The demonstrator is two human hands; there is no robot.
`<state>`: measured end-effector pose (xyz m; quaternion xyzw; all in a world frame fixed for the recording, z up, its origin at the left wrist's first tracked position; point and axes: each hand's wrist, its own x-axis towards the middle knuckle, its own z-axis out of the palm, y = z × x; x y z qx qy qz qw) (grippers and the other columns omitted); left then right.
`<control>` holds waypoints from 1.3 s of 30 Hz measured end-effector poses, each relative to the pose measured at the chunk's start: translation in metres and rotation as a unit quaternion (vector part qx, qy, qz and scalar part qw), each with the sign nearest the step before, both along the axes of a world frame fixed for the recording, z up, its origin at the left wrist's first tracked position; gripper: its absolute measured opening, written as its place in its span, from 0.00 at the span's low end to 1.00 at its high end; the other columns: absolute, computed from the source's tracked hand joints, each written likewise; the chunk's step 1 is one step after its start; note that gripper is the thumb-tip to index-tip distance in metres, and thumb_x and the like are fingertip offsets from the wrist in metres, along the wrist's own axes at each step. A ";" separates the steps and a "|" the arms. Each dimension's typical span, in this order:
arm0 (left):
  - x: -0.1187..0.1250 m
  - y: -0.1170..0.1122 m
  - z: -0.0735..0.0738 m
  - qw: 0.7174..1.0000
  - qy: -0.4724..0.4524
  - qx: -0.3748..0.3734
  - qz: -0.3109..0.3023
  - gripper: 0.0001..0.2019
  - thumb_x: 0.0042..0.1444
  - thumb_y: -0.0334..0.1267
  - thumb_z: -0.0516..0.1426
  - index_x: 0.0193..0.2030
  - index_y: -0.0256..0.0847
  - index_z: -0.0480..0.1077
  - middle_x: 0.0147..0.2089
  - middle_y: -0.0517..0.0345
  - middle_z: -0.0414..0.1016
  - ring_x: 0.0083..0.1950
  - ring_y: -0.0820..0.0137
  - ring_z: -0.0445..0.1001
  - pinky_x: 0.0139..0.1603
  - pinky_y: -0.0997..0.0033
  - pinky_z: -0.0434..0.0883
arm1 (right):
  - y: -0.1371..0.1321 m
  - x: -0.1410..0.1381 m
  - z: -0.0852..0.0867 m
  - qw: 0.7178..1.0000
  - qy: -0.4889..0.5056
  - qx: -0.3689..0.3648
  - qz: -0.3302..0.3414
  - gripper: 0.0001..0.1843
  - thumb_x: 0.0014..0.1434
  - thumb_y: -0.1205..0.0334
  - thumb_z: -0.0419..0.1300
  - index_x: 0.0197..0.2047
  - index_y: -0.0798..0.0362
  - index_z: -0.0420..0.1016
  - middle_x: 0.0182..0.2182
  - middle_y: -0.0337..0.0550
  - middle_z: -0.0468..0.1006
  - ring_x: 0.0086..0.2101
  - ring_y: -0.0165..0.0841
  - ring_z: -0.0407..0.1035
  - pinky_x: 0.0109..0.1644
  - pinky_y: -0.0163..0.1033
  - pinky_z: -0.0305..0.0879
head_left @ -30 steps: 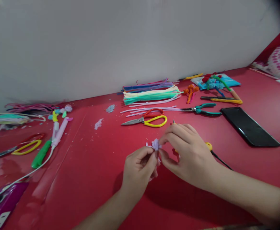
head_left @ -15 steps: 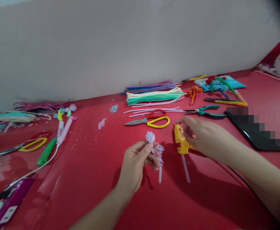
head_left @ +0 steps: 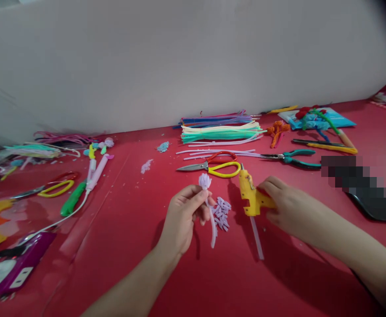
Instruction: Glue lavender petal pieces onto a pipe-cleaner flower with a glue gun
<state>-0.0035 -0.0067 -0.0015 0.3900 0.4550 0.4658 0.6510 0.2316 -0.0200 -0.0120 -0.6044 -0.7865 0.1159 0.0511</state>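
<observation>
Pinching a lilac pipe-cleaner flower [head_left: 205,181] between thumb and forefinger, the left hand [head_left: 184,213] holds the fuzzy head just above its fingertips. The pale stem hangs below the fingers toward the red worktop [head_left: 120,246]. The left fingers are closed on that stem. Just right of them, between the two hands, a small cluster of lilac pieces [head_left: 222,213] lies on the worktop.

The right hand [head_left: 287,207] has its fingers wrapped around the handle of a yellow glue gun [head_left: 250,196]. The gun's body sits just left of those fingers with its nozzle pointing away from the person, and a clear glue stick [head_left: 257,240] juts from its back toward the person. Whether the gun rests on the worktop or is lifted off it cannot be told.

Beyond the fingertips of both hands lie red-and-yellow scissors [head_left: 214,166]. Farther beyond them is a bundle of pipe cleaners [head_left: 221,130] by the wall. Teal-handled pliers [head_left: 292,156] lie beyond the right fingers.
</observation>
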 end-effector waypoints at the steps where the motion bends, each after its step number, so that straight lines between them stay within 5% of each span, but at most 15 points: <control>1: 0.000 -0.001 0.000 1.000 0.004 0.000 -0.009 0.07 0.53 0.37 0.59 0.29 0.36 0.72 0.26 0.59 0.74 0.19 0.81 0.64 0.17 0.83 0.59 | 0.000 -0.004 0.002 0.998 0.051 0.030 -0.001 0.18 0.49 0.71 0.54 0.46 0.54 0.64 0.43 0.48 0.69 0.37 0.36 0.70 0.37 0.39 0.64; 4: 0.003 -0.006 0.000 0.999 0.008 -0.002 -0.033 0.04 0.51 0.35 0.61 0.30 0.36 0.75 0.31 0.56 0.76 0.26 0.79 0.69 0.26 0.82 0.66 | 0.001 -0.013 0.006 0.975 0.176 0.135 0.003 0.18 0.53 0.70 0.54 0.48 0.53 0.61 0.44 0.49 0.67 0.39 0.37 0.68 0.41 0.40 0.65; 6: 0.008 -0.012 0.000 0.998 -0.012 -0.004 -0.054 0.03 0.48 0.33 0.62 0.30 0.38 0.77 0.36 0.55 0.77 0.37 0.73 0.73 0.39 0.77 0.69 | 0.002 -0.017 0.006 0.962 0.202 0.185 0.001 0.18 0.54 0.69 0.54 0.49 0.53 0.59 0.43 0.49 0.67 0.39 0.37 0.67 0.41 0.41 0.65; 9: 0.014 -0.020 0.000 0.991 -0.039 -0.030 -0.125 0.05 0.50 0.35 0.61 0.32 0.38 0.77 0.41 0.52 0.77 0.41 0.68 0.74 0.46 0.70 0.68 | 0.004 -0.021 0.004 0.956 0.208 0.209 -0.004 0.17 0.56 0.69 0.54 0.49 0.53 0.58 0.41 0.48 0.66 0.37 0.36 0.65 0.39 0.42 0.64; 15: 0.014 -0.025 0.000 0.988 -0.043 -0.020 -0.147 0.06 0.53 0.35 0.59 0.31 0.36 0.77 0.30 0.54 0.76 0.30 0.74 0.72 0.37 0.73 0.66 | -0.001 -0.032 0.007 0.956 0.233 0.175 0.003 0.13 0.58 0.69 0.52 0.48 0.53 0.59 0.39 0.49 0.65 0.38 0.37 0.63 0.35 0.39 0.63; 31: 0.010 -0.021 0.006 0.988 -0.067 -0.019 -0.137 0.05 0.51 0.34 0.59 0.28 0.36 0.76 0.31 0.53 0.78 0.31 0.71 0.73 0.40 0.70 0.67 | 0.001 -0.036 0.005 0.946 0.262 0.189 0.024 0.18 0.58 0.68 0.52 0.52 0.52 0.58 0.45 0.52 0.66 0.42 0.39 0.65 0.43 0.45 0.65; 35: 0.006 -0.016 0.007 0.992 -0.096 -0.001 -0.076 0.03 0.48 0.32 0.61 0.27 0.38 0.76 0.37 0.54 0.77 0.38 0.71 0.73 0.42 0.73 0.68 | 0.010 -0.025 0.018 0.926 0.332 0.172 -0.046 0.17 0.54 0.67 0.55 0.49 0.52 0.62 0.39 0.46 0.69 0.37 0.36 0.66 0.39 0.42 0.66; 39: 0.001 -0.011 0.009 0.993 -0.101 -0.031 -0.045 0.04 0.50 0.34 0.62 0.28 0.36 0.75 0.27 0.59 0.74 0.21 0.84 0.62 0.24 0.85 0.63 | 0.011 -0.017 0.041 0.878 0.441 0.130 -0.133 0.15 0.49 0.62 0.62 0.41 0.48 0.65 0.29 0.36 0.70 0.26 0.31 0.65 0.26 0.34 0.62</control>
